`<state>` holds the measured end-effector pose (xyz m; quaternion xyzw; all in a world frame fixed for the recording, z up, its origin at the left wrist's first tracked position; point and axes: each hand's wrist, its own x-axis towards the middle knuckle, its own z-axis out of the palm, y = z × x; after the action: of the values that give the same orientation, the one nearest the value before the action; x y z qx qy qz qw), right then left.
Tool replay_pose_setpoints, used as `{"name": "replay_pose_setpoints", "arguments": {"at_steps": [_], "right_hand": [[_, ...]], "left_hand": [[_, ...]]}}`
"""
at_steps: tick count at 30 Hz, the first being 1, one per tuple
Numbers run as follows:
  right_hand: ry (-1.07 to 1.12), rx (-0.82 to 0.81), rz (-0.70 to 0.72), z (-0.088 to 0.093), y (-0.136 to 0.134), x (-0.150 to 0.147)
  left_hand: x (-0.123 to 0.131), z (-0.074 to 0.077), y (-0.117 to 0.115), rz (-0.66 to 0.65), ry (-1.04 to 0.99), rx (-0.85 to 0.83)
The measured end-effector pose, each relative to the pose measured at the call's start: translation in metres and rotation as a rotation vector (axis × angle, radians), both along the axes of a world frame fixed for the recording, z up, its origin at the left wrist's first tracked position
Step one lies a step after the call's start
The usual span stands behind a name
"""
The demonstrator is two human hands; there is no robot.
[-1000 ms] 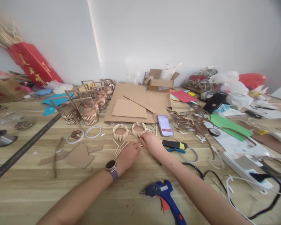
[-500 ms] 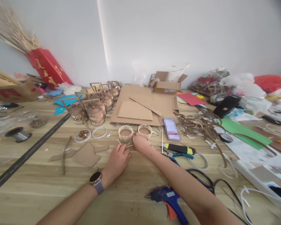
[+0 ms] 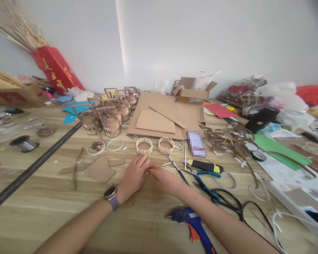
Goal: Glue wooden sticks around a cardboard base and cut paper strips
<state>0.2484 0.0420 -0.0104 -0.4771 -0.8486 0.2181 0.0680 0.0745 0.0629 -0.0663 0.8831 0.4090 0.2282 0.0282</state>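
Observation:
My left hand (image 3: pixel 135 174), with a watch (image 3: pixel 110 192) on its wrist, rests low over the table, fingers bent and held together. Against its fingertips is my right hand (image 3: pixel 163 178), thumb and fingers pinched; whatever lies between the two hands is too small or hidden to make out. Just beyond them stand two round cardboard pieces fenced with short pale sticks, a left ring (image 3: pixel 144 147) and a right ring (image 3: pixel 166 146). A few loose thin sticks (image 3: pixel 166 164) lie right of my right hand, beside a slim dark-handled tool (image 3: pixel 180 172).
A blue glue gun (image 3: pixel 187 217) lies near my right forearm. A utility knife (image 3: pixel 205 165), pliers (image 3: pixel 208 173) and a phone (image 3: pixel 196 144) are to the right. Small lidded baskets (image 3: pixel 111 124) stand at back left, by cardboard sheets (image 3: pixel 155 121). White rings (image 3: pixel 115 144) lie on the left.
My right hand has drawn back from between the two stick rings to meet my left fingertips. Loose sticks and the slim tool now show. The view has shifted slightly.

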Motion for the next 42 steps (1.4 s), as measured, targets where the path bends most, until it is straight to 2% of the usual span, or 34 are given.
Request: {"name": "replay_pose_setpoints", "arguments": {"at_steps": [5,9,13,17,20,26,28,30,33,36,39,42], "right_hand": [[-0.124,0.026,-0.127,0.009,-0.003,0.03],[-0.292,0.068,-0.289,0.011,-0.001,0.048],[-0.391,0.068,-0.273,0.008,0.011,0.048],[-0.422,0.026,-0.246,0.005,0.024,0.036],[-0.398,-0.019,-0.252,0.004,0.029,0.015],[-0.227,-0.105,-0.193,0.009,0.035,-0.048],[-0.148,-0.113,-0.17,0.016,0.037,-0.055],[-0.076,-0.084,-0.172,0.026,0.033,-0.047],[-0.022,-0.012,-0.226,0.042,0.006,-0.01],[-0.075,-0.044,-0.312,0.046,-0.046,0.038],[-0.293,-0.178,-0.453,0.031,-0.107,0.07],[-0.325,-0.229,-0.599,0.008,-0.151,0.081]], "left_hand": [[-0.002,0.001,0.003,-0.121,0.055,-0.018],[-0.014,-0.008,0.013,-0.054,0.056,-0.018],[-0.032,-0.013,0.026,0.022,0.069,-0.004],[-0.044,-0.003,0.028,0.108,0.074,0.032],[-0.047,0.006,0.02,0.167,0.064,0.064],[-0.043,0.008,-0.018,0.173,0.097,0.069],[-0.041,0.007,-0.032,0.172,0.129,0.083],[-0.041,0.007,-0.044,0.141,0.169,0.085],[-0.045,0.005,-0.053,0.038,0.25,0.046],[-0.054,-0.002,-0.052,0.01,0.308,0.005],[-0.063,-0.011,-0.044,0.092,0.337,0.004],[-0.066,-0.018,-0.036,0.182,0.352,0.04]]}}
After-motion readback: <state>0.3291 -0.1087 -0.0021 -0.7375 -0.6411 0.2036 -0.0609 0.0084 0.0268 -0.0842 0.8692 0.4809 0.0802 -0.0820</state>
